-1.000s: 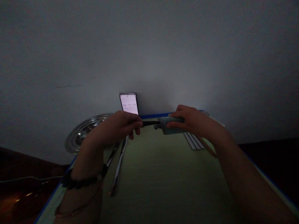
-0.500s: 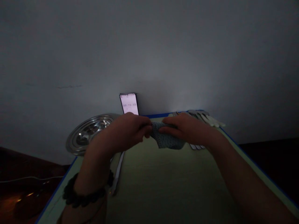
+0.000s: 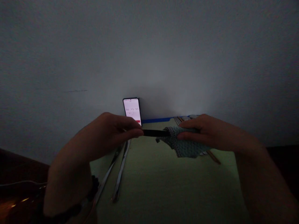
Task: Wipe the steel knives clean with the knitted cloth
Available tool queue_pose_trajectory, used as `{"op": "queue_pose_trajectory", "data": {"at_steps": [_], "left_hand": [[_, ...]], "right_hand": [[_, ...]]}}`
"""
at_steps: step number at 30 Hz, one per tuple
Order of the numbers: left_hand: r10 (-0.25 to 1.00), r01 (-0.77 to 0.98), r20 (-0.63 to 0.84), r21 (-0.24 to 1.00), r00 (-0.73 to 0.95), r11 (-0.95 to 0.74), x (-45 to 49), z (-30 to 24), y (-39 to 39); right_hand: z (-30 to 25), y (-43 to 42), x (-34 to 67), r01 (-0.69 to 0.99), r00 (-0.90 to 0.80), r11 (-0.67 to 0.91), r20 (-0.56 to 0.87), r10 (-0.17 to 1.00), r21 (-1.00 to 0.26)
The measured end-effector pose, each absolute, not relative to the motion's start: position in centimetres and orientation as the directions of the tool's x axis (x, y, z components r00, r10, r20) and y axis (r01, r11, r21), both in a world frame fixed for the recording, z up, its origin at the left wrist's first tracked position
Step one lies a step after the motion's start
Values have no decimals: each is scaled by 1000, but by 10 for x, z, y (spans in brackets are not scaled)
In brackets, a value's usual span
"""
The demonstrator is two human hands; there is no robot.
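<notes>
My left hand [image 3: 109,132] pinches one end of a thin dark utensil [image 3: 155,133] that lies level above the table. My right hand [image 3: 206,132] is closed round a checked cloth [image 3: 184,146], and the cloth wraps the utensil's other end. Both hands hover above the pale green mat [image 3: 161,183]. What kind of utensil it is stays hidden by the cloth and the dim light.
Two long metal utensils [image 3: 119,174] lie on the mat at the left. More cutlery [image 3: 187,118] lies at the back right behind my right hand. A phone [image 3: 132,109] showing a timer leans on the wall. The table has a blue edge [image 3: 155,119].
Half a second ago my hands were together with the utensil hidden in the cloth. Now they are apart and the dark shaft shows again. The view shifted; the steel plate is out of sight.
</notes>
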State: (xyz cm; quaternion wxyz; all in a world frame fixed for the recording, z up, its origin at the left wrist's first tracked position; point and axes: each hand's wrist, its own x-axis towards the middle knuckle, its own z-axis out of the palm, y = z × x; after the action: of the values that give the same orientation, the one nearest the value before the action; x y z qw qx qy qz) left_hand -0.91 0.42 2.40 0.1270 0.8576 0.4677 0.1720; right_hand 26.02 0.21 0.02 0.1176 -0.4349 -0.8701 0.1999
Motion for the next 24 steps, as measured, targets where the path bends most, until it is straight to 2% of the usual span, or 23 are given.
{"op": "queue_pose_trajectory", "data": {"at_steps": [4,7,12,15,19,24], "left_hand": [[813,730,278,358,512,-582,12,25,-2],[791,717,298,335,535,-611,26,24,-4],[807,670,300,450,508,-590,23,23,-4],[799,656,287,459,528,-599,12,25,-9],[782,656,270,430,563,-620,3,28,-17],[756,709,281,267,591,-653,12,22,-25]], "right_hand": [[2,-6,248,701,-610,605,120,783,-378],[1,-8,238,693,-626,653,195,755,-305],[-2,-6,238,668,-631,661,210,747,-343],[-1,-7,240,631,-666,680,190,721,-372],[3,-9,240,609,-687,694,182,703,-385],[6,-11,240,623,-696,664,95,712,-413]]}}
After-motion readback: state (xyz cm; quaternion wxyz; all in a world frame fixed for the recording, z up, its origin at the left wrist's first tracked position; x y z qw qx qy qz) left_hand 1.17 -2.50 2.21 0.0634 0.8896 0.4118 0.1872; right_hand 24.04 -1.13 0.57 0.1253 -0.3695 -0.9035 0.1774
